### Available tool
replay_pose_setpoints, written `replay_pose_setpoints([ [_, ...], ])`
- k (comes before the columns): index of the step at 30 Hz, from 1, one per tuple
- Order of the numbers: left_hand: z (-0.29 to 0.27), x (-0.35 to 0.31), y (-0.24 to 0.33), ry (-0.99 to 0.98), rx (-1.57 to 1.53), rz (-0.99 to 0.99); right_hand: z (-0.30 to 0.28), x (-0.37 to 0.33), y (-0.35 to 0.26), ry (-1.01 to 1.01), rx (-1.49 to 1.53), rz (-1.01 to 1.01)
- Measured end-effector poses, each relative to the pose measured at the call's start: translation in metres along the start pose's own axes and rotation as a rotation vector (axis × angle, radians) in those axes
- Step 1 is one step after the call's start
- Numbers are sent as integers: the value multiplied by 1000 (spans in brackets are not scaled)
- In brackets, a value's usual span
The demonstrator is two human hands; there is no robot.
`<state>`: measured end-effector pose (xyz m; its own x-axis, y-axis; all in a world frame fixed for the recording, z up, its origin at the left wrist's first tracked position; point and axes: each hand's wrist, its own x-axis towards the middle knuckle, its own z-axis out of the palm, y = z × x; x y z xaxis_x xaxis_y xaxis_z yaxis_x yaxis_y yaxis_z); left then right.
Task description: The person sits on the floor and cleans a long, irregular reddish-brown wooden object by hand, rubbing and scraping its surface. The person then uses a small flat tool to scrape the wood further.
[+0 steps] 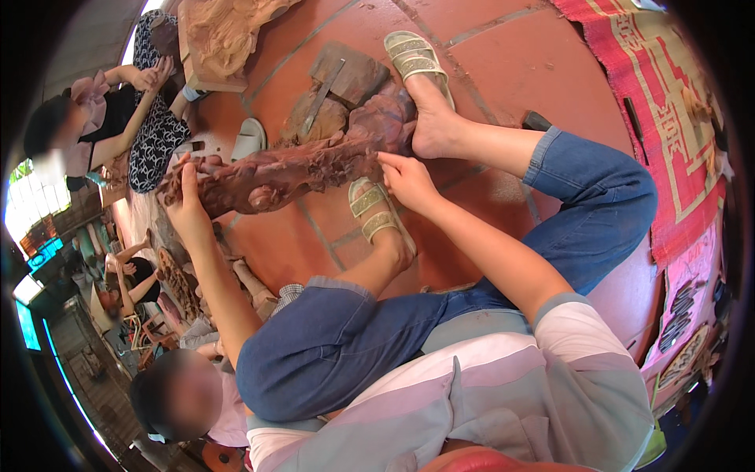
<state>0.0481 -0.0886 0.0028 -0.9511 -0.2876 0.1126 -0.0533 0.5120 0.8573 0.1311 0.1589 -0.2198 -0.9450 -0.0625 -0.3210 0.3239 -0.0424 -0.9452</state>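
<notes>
A long reddish-brown carved wood piece (291,169) is shown lying on the red tiled floor (503,55). Its far end is gripped by the left hand (189,208), fingers closed over it. The right hand (407,181) is pressed against its near end, beside a bare foot (432,118).

The long reddish-brown carved wood sculpture (291,169) at the middle left looks rough and matt. The floor of terracotta tiles (487,55) is smooth and matt. The red woven mat (668,118) at the upper right is coarse cloth.
</notes>
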Motion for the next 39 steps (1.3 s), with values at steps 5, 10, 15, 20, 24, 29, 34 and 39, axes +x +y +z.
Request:
replay_pose_setpoints([
  [5, -2, 0, -6, -26, -27, 25, 3, -5, 6, 72, -85, -113],
  [10, 7, -8, 11, -43, -59, 25, 7, 6, 6, 134, -261, -207],
  [15, 3, -5, 2, 13, 46, 49, 8, -6, 10, 119, -99, -158],
  [20, 7, -6, 4, 27, 48, 21, 0, 15, 2, 33, -241, -171],
  [24, 8, -8, 8, -18, -29, 19, -9, -3, 21, -125, 386, 197],
  [29, 2, -1, 1, -46, -78, 11, -1, 14, 15, -35, -76, -67],
  [34, 4, -7, 8, -38, -63, 9, -7, -9, 6, 16, -159, -136],
  [39, 12, -10, 20, -29, -40, 4, -5, 12, 8, 49, -285, -228],
])
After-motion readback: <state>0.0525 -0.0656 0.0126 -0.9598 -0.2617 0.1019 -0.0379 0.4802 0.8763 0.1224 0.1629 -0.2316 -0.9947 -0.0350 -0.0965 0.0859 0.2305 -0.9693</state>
